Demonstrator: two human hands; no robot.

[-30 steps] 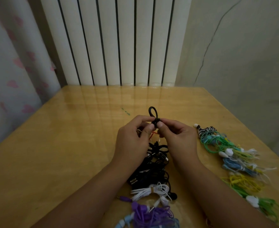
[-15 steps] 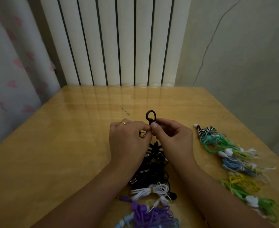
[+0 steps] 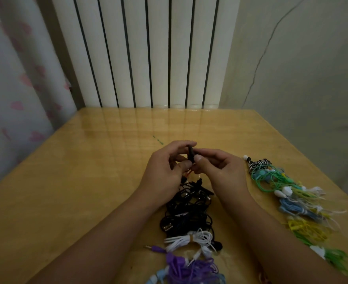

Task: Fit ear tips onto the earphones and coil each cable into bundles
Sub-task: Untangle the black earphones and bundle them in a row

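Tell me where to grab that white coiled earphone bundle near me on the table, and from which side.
Grip the white earphone bundle at its tan band, the narrow waist where all the strands are cinched together. Come from above, pinching across the band with thumb and forefinger. The loops splay out loosely on both sides, and the black cable pile lies tight against its far edge, so a side approach would likely snag.

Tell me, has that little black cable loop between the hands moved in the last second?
Yes. The black cable loop stood up above the fingertips with its ring showing open; now it has turned edge-on and sunk between the left hand and right hand, over the same table.
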